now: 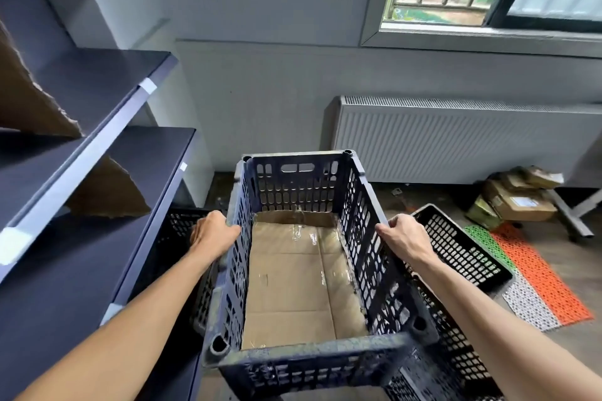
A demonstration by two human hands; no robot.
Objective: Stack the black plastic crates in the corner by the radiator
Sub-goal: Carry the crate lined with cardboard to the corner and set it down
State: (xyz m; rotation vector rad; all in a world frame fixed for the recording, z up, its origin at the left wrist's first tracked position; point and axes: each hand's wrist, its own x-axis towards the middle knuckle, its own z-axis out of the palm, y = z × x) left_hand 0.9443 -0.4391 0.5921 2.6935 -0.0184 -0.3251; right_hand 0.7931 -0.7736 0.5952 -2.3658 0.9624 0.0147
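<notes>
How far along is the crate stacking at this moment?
Nothing shows as stacked by the radiator yet. In hand: the left hand and right hand grip the rims of a cardboard-lined crate. Left: another black crate lies tilted on the floor, right.

- Black plastic slotted crate (306,257), lined with brown cardboard sheet (293,283)
- White ribbed metal radiator (456,143), far right
- Orange, green and white perforated floor mats (537,283), right

Left hand (213,233) and right hand (402,236) gripping the long rims of a black perforated crate (365,238) lined with cardboard (293,286), white radiator (456,143) far right, dark shelving (97,146) left, another crate (462,247) right
</notes>
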